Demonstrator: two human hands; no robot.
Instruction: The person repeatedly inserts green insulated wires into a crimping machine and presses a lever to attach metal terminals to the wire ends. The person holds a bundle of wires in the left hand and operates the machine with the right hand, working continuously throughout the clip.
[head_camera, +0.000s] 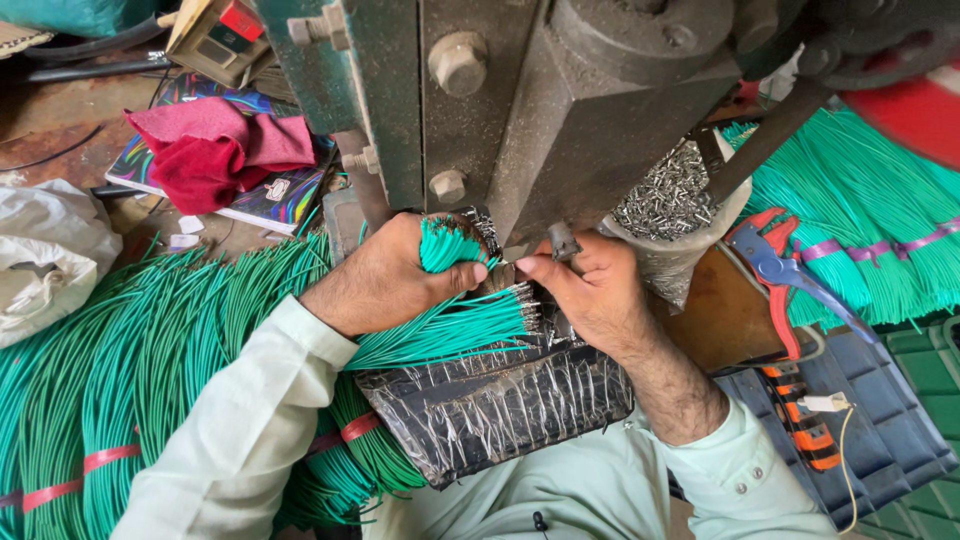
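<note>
Under a grey press (560, 110), the left hand (385, 275) is closed around a bunch of green wires (445, 245); more wires (450, 330) fan out at its 4 o'clock. The right hand (590, 290) pinches a single wire end at the die. A cup of metal terminals (675, 190) sits at 1 o'clock of it, red-and-blue cutters (780, 265) at 3 o'clock, red cloth (215, 150) at 10 o'clock.

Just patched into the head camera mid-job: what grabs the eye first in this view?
The mass of thin green wires sweeping across the left, tied with red bands, with a second bundle at the right. At centre, the left hand grips a fistful of green wire ends, while the right hand pinches something small under the heavy grey metal press. A cup of small silvery metal terminals sits just right of the press.
</note>
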